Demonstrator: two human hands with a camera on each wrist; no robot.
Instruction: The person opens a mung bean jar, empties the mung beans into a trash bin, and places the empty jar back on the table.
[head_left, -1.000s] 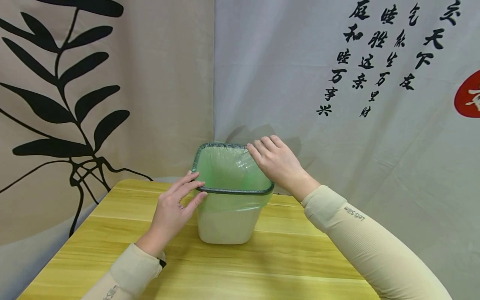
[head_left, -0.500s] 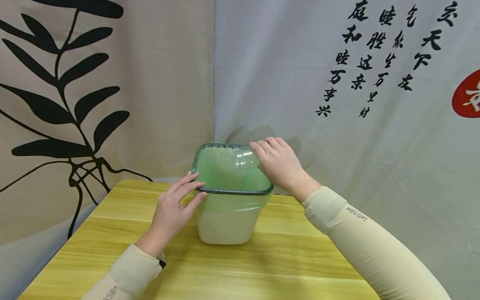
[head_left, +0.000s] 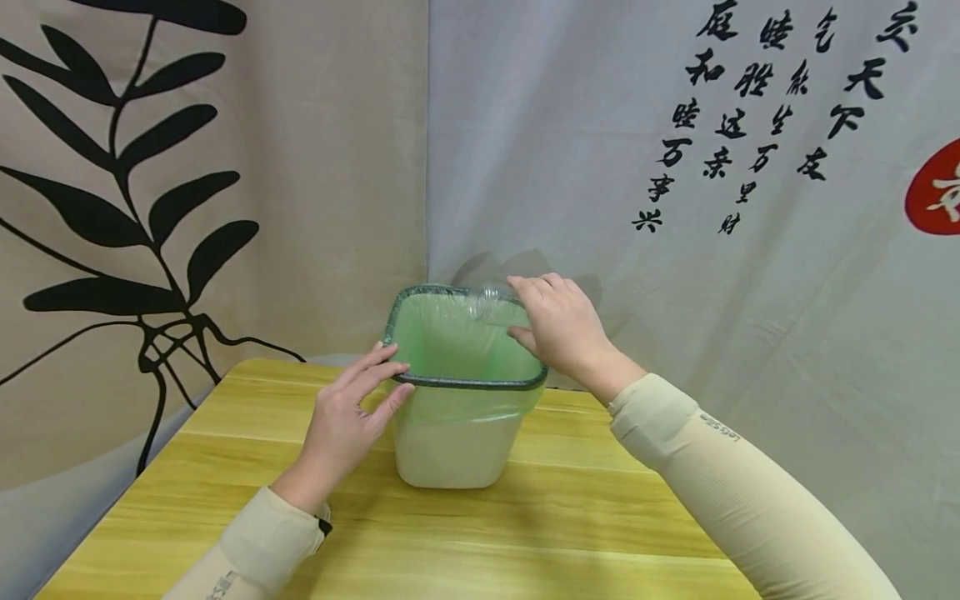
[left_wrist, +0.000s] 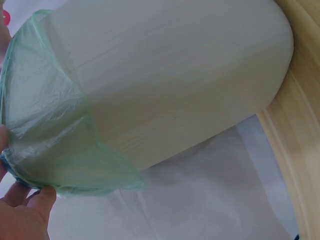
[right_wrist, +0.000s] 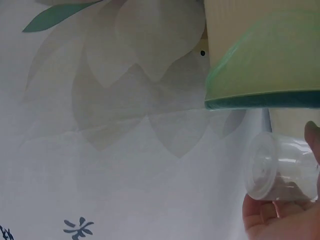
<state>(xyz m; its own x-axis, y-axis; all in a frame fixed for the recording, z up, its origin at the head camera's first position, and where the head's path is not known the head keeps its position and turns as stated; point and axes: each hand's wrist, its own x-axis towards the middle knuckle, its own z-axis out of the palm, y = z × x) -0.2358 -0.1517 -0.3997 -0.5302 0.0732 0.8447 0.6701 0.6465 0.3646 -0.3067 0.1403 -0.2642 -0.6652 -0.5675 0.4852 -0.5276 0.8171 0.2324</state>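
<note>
A whitish trash can [head_left: 453,454] stands upright on the wooden table [head_left: 420,550]. It is lined with a pale green trash bag [head_left: 465,400], folded over its dark-edged rim. My left hand [head_left: 345,417] holds the near left corner of the rim, fingers over the edge and thumb outside on the bag. At the far right of the opening, my right hand [head_left: 562,321] grips a clear plastic cup [right_wrist: 285,167] lying sideways, one round end pointing left. Fingers curl beneath the cup in the right wrist view, with the thumb on its other side. The hand hides part of the cup.
Close behind the table hangs a light cloth backdrop [head_left: 600,200] with black characters, a red mark and a black plant print [head_left: 150,225]. The table's left edge [head_left: 150,458] runs slantwise toward the front.
The clear cup has risen and tilted from inside the opening to about the height of the far rim. My right hand has shifted slightly right, its thumb now showing. My left hand stays put.
</note>
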